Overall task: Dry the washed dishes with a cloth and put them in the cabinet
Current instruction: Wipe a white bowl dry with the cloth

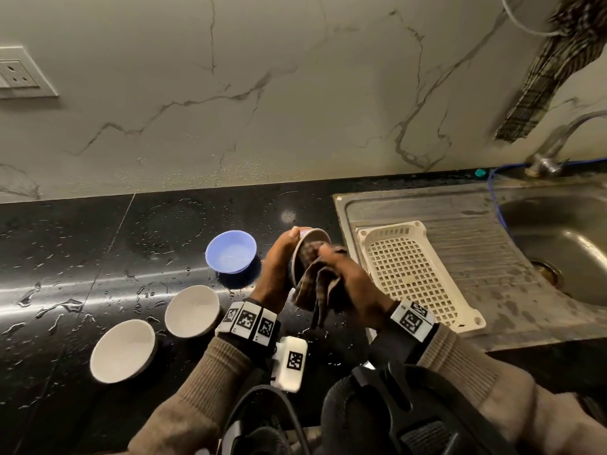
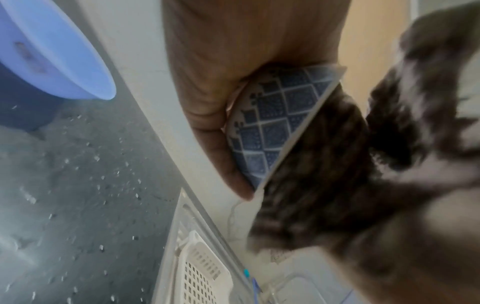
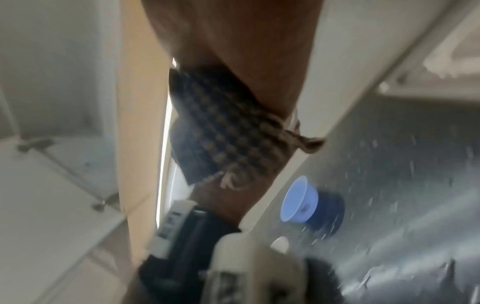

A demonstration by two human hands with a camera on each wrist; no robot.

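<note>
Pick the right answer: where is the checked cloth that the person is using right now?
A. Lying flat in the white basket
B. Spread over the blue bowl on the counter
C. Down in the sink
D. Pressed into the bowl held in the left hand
D: the right hand pushes the cloth into the patterned bowl that the left hand holds tilted above the counter.

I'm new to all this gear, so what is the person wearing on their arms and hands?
The hands are bare. Both arms wear ribbed brown sleeves. Each wrist carries a band of white blocks printed with black square codes. A white box with another code sits under the left wrist, and black cables trail from it.
</note>
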